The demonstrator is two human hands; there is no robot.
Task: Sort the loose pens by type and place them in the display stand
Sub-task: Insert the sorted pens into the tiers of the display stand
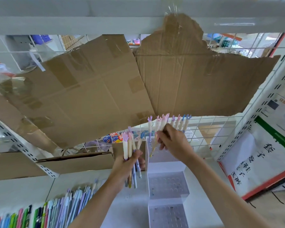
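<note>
Several cream pens [129,150] carry pastel hand-shaped tops.

Two bare hands are up: the left hand [129,163] grips a bunch of about five cream pens with hand-shaped tops [128,145], and the right hand [173,142] pinches one more such pen [155,146]. Roughly eight stand in the top tier of one white stepped display stand [167,184], which shows three tiers. Two brown cardboard sheets [95,89] hang behind.
</note>
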